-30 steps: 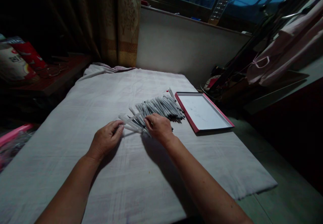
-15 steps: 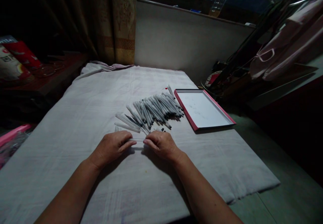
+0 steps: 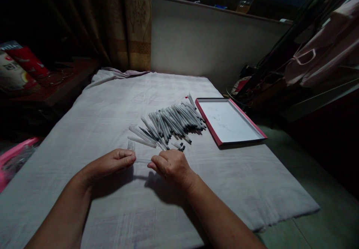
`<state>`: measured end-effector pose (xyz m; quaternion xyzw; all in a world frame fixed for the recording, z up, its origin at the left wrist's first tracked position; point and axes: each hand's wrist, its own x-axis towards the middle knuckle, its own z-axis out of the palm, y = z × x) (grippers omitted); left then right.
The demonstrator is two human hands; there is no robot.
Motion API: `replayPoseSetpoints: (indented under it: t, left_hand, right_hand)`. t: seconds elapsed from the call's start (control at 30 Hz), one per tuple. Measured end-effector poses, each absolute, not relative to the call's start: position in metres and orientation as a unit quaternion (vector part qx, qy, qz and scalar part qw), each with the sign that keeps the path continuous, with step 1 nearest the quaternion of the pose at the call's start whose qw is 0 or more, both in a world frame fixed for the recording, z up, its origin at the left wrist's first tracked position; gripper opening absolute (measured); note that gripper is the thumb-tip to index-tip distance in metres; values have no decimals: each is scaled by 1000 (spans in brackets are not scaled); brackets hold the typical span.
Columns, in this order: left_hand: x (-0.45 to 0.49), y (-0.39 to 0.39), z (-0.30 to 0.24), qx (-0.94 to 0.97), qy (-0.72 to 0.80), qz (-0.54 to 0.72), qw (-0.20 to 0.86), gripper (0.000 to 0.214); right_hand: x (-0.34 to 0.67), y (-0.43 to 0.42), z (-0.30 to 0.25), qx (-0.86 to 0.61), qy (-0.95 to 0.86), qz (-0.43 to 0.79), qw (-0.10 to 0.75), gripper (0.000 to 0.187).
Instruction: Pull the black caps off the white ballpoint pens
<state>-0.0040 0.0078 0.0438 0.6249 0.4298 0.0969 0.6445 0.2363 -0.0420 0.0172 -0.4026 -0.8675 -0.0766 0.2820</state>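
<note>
A clear pen barrel [image 3: 143,161] lies level between my two hands, just above the cloth. My left hand [image 3: 113,161] is closed on its left end, thumb along the top. The fingers of my right hand [image 3: 171,167] wrap round its other end, so both tips are hidden. Right beyond the hands spreads a pile of pens [image 3: 175,120], translucent with dark tips. Loose clear barrels [image 3: 142,141] lie at the pile's near left. Several small black pieces [image 3: 181,147] rest just past my right hand.
A shallow red-edged box lid [image 3: 228,121] with a white inside lies right of the pile. The pale checked cloth [image 3: 112,106] covers the surface under everything. On a dark side table at the left stand packages [image 3: 28,63]. Pink clothing [image 3: 316,54] hangs at the right.
My hands have moved apart slightly, the left one leftward, and the barrel shifted left with them. My right hand has turned more palm down. The view has shifted a little.
</note>
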Motion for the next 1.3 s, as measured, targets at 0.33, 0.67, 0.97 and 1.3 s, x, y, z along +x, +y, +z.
replayPoseSetpoints:
  t: [0.33, 0.67, 0.97, 1.3]
  left_hand:
    - [-13, 16, 40, 607, 454, 125, 641, 62]
    - [-10, 34, 23, 563, 566, 354, 488, 49]
    - [-4, 31, 19, 716, 619, 269, 176, 40]
    - [6, 25, 17, 771, 584, 247, 54, 35]
  right_hand:
    - [241, -41, 18, -404, -869, -93, 271, 44]
    - [229, -34, 28, -565, -807, 12, 172, 29]
    - [217, -22, 37, -608, -782, 29, 132, 26]
    - [228, 8, 52, -655, -754, 24, 33, 24]
